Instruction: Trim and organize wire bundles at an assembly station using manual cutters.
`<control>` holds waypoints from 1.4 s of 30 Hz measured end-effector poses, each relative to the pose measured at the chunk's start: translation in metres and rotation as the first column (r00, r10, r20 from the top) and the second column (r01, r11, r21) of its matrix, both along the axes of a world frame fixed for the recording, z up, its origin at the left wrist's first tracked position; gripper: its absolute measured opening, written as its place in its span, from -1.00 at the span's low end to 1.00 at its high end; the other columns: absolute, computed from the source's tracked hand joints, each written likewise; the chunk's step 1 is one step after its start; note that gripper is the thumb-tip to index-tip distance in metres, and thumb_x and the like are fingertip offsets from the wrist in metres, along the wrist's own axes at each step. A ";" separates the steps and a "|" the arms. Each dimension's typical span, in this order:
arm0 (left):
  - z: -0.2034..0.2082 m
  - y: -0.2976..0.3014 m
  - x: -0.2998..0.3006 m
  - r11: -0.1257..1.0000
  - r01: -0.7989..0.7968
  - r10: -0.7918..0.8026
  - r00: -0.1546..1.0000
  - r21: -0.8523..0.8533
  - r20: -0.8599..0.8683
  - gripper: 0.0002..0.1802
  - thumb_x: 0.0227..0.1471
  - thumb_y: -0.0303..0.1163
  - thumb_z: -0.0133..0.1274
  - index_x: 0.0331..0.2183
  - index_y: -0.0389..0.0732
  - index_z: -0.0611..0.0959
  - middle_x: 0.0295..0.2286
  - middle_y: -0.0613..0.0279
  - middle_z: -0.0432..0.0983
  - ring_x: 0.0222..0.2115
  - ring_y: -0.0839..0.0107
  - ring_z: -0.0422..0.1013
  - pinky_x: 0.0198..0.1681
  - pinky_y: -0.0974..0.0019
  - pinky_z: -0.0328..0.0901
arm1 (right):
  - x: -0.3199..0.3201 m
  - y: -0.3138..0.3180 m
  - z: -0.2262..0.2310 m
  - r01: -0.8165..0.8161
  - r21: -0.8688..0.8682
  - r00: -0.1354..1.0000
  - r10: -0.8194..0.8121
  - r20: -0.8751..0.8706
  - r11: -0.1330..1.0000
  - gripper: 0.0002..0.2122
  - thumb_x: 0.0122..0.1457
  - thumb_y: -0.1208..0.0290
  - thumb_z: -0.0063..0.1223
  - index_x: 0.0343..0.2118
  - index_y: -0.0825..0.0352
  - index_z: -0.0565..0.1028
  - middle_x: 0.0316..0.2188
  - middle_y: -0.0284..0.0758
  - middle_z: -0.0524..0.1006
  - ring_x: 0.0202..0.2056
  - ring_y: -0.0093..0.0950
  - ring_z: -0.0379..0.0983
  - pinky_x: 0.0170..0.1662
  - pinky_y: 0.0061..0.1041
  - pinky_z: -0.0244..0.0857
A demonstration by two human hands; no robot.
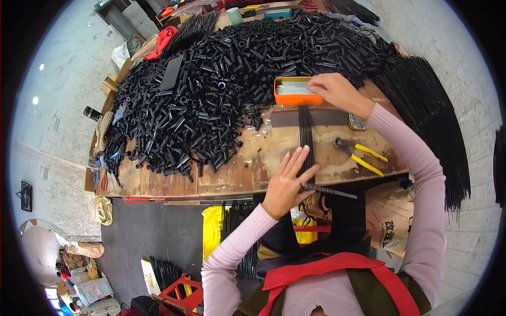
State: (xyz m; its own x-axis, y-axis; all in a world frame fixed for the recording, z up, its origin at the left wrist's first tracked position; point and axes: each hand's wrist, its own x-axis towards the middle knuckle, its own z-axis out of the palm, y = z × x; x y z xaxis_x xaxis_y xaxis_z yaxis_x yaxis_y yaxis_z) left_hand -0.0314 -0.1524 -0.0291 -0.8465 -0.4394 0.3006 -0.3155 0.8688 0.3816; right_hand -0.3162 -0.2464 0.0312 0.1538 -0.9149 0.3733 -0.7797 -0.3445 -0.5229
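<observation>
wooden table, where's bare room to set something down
Bare tabletop shows between the bundled black rods and yellow-handled pliers, and patchily between the left hand and the black tube pile, which crowds the left and far side.

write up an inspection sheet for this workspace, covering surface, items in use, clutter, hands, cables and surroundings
Surface: worn brown wooden table, stained near its front edge.
Items in use: row of thin black rods crossing a flat grey strip; orange rectangular box holding whitish strips.
Clutter: large heap of short black tubular parts, a dark rectangular slab on it; metal hand tool with yellow handles.
Hands: left hand at the rods' near end, fingers spread; right hand at the box's right side, grip unclear.
Cables: nothing seen that is clearly one.
Surroundings: dark floor, pale wall at right.
</observation>
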 end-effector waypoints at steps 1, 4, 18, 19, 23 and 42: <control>0.005 -0.002 -0.003 1.000 0.002 -0.002 1.000 0.000 0.000 -0.24 -0.19 -0.22 0.28 0.12 0.04 0.45 0.25 -0.06 0.04 0.26 0.04 0.03 0.28 -0.01 -0.01 | -0.001 -0.018 -0.006 -0.011 -0.087 0.992 0.000 -0.123 0.996 -0.85 0.13 0.41 0.05 -0.35 0.38 0.56 -0.43 -0.19 0.58 -0.36 -0.23 0.53 -0.30 -0.35 0.37; 0.003 -0.007 -0.006 0.997 -0.001 0.009 0.994 -0.074 0.111 -0.38 -0.05 -0.29 0.11 0.11 0.06 0.45 0.27 -0.02 0.01 0.28 0.08 0.02 0.29 0.01 -0.05 | 0.006 -0.055 -0.026 -0.016 -0.112 0.963 -0.014 -0.269 0.994 -0.87 0.10 0.41 0.05 -0.44 0.35 0.57 -0.43 -0.16 0.58 -0.36 -0.13 0.53 -0.29 -0.22 0.40; -0.008 -0.014 -0.011 0.986 0.001 0.018 0.993 -0.165 0.113 -0.21 -0.12 -0.55 -0.07 0.18 0.27 0.37 0.28 0.11 0.02 0.29 0.17 0.00 0.30 -0.04 -0.08 | 0.008 0.005 -0.015 -0.032 -0.172 0.939 -0.029 -0.341 0.985 -0.83 0.05 0.55 -0.02 -0.27 0.33 0.51 -0.43 -0.14 0.48 -0.38 -0.12 0.48 -0.36 -0.20 0.36; -0.007 -0.014 -0.010 0.986 -0.007 0.026 0.993 -0.165 0.112 -0.22 -0.12 -0.53 -0.06 0.17 0.26 0.38 0.28 0.11 0.03 0.29 0.17 0.00 0.29 -0.04 -0.07 | 0.006 0.016 -0.022 -0.072 -0.171 0.929 0.004 -0.370 0.983 -0.80 0.05 0.55 -0.03 -0.22 0.33 0.48 -0.43 -0.12 0.47 -0.40 -0.11 0.47 -0.38 -0.17 0.35; -0.005 -0.016 -0.009 0.986 0.021 -0.002 0.993 -0.167 0.116 -0.12 -0.29 -0.41 0.22 0.17 0.13 0.38 0.28 0.04 -0.01 0.29 0.09 -0.03 0.29 -0.06 -0.07 | 0.003 0.044 -0.028 -0.045 -0.147 0.933 -0.012 -0.361 0.988 -0.86 0.05 0.55 -0.02 -0.29 0.33 0.46 -0.46 -0.14 0.47 -0.43 -0.12 0.47 -0.37 -0.18 0.36; -0.004 -0.014 -0.010 0.990 0.014 -0.001 0.996 -0.140 0.091 -0.11 -0.32 -0.46 0.19 0.16 0.16 0.39 0.28 0.07 0.01 0.29 0.10 -0.02 0.29 -0.05 -0.05 | 0.002 0.047 -0.032 -0.028 -0.085 0.913 -0.009 -0.407 0.996 -0.66 -0.01 0.59 0.01 -0.10 0.32 0.52 -0.42 -0.22 0.48 -0.39 -0.24 0.49 -0.37 -0.29 0.39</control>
State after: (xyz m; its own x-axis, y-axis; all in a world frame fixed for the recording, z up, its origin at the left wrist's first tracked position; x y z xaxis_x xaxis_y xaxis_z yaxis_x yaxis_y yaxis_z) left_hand -0.0417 -0.1666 -0.0327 -0.8760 -0.3920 0.2808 -0.3367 0.9141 0.2258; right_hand -0.3143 -0.1994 -0.0005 0.3180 -0.8791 0.3549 -0.9148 -0.3829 -0.1286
